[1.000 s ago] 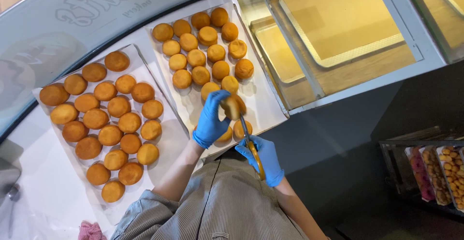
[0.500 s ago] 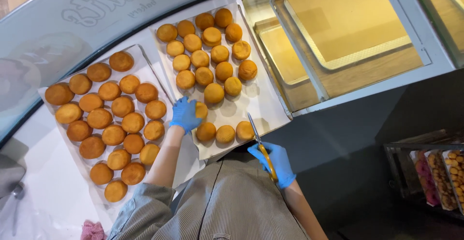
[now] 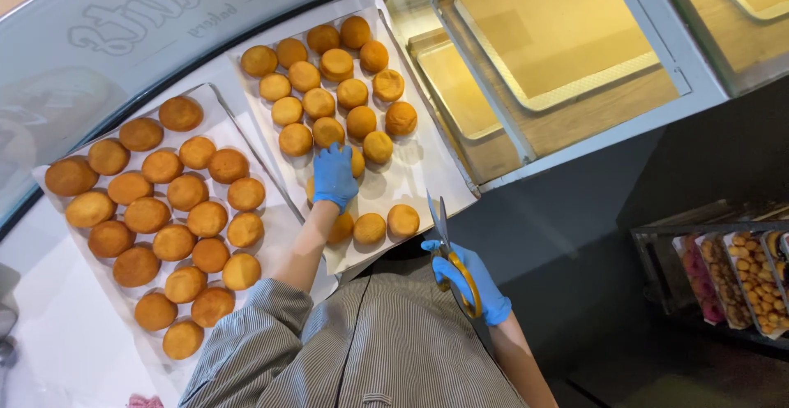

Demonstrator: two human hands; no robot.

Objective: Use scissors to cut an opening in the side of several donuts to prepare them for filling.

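A person in a striped shirt leans over two paper-lined trays of round golden buns. The left hand (image 3: 334, 175), in a blue glove, rests fingers-down on a bun (image 3: 355, 161) in the right tray (image 3: 427, 179) — whether it grips, I cannot tell. The right hand (image 3: 468, 283) — gloved too — clasps yellow-handled scissors (image 3: 448, 244), blades up, just off the tray's near edge.

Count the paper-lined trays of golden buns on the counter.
2. The left tray lies by the curved glass; the right tray lies beside it, under the left hand. Others may be out of view.
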